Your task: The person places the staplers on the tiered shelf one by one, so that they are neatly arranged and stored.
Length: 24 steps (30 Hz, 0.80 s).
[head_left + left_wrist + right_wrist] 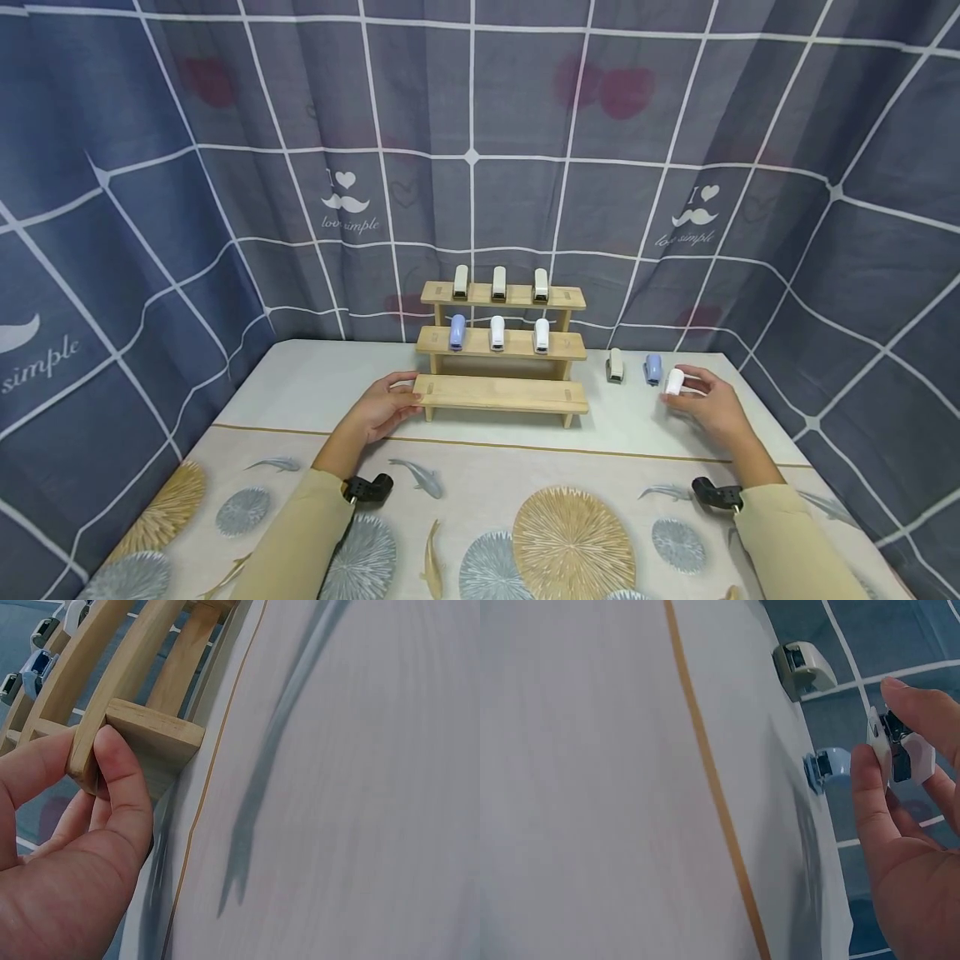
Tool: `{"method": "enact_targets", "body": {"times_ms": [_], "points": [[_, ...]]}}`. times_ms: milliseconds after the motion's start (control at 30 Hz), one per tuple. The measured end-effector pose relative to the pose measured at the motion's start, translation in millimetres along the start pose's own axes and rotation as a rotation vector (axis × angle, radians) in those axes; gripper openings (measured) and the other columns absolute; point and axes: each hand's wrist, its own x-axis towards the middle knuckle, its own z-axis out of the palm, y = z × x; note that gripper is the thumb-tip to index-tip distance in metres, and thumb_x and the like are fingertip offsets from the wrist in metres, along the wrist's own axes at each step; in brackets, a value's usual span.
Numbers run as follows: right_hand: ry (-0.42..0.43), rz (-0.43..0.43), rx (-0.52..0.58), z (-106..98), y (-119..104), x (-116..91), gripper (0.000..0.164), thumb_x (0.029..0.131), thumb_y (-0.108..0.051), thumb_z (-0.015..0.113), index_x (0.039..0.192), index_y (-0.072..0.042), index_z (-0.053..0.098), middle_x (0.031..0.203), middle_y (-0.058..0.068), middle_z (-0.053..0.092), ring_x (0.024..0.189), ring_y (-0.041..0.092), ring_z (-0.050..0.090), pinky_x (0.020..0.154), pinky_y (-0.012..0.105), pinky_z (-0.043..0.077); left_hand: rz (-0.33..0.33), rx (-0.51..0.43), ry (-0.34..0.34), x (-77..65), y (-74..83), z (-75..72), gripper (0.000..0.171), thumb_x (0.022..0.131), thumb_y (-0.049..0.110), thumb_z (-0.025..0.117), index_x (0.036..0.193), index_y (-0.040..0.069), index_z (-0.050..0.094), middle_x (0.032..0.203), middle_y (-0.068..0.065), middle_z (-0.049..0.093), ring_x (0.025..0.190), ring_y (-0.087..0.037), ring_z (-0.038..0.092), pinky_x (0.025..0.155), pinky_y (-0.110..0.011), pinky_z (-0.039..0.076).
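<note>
My left hand (381,408) pinches the left end of the lowest step of a three-step wooden display rack (501,393), thumb and fingers on either side of the board in the left wrist view. My right hand (708,406) pinches a small white stapler (674,382) between thumb and fingertips, right of the rack. Its metal inner part (900,754) shows in the right wrist view. Just left of that hand stand a blue stapler (653,369) and a cream stapler (615,366) on the table.
Three cream staplers, one a middle stapler (498,283), line the top step. On the middle step are a blue stapler (457,332) and two white ones (497,332). A patterned cloth (420,533) covers the table; a checked curtain (420,200) hangs behind and at both sides.
</note>
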Motion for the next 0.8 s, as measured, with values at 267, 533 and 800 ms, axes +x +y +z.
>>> {"method": "enact_targets", "body": {"times_ms": [267, 533, 800], "points": [[-0.016, -0.045, 0.089, 11.7, -6.9, -16.9, 0.08, 0.086, -0.017, 0.084, 0.152, 0.0, 0.043, 0.145, 0.032, 0.049, 0.091, -0.012, 0.061, 0.077, 0.012, 0.056, 0.003, -0.002, -0.003, 0.2, 0.6, -0.3, 0.066, 0.095, -0.01, 0.061, 0.154, -0.003, 0.033, 0.109, -0.009, 0.064, 0.085, -0.013, 0.067, 0.075, -0.02, 0.061], [-0.046, -0.091, 0.197, 27.5, -16.7, -31.7, 0.079, 0.083, -0.01, 0.085, 0.15, 0.0, 0.045, 0.123, -0.007, 0.063, 0.094, -0.005, 0.067, 0.076, 0.015, 0.058, 0.001, -0.001, -0.01, -1.2, 1.8, -0.1, 0.067, 0.095, -0.01, 0.06, 0.155, -0.004, 0.03, 0.108, -0.008, 0.063, 0.085, -0.013, 0.067, 0.077, -0.02, 0.061], [-0.102, -0.131, 0.266, 47.0, -28.8, -43.2, 0.079, 0.082, -0.006, 0.085, 0.149, 0.005, 0.044, 0.116, -0.02, 0.061, 0.095, -0.002, 0.069, 0.077, 0.018, 0.06, 0.008, -0.011, -0.025, -3.8, 3.9, -0.5, 0.069, 0.094, -0.011, 0.06, 0.155, -0.005, 0.029, 0.108, -0.007, 0.063, 0.085, -0.013, 0.067, 0.076, -0.02, 0.06]]}}
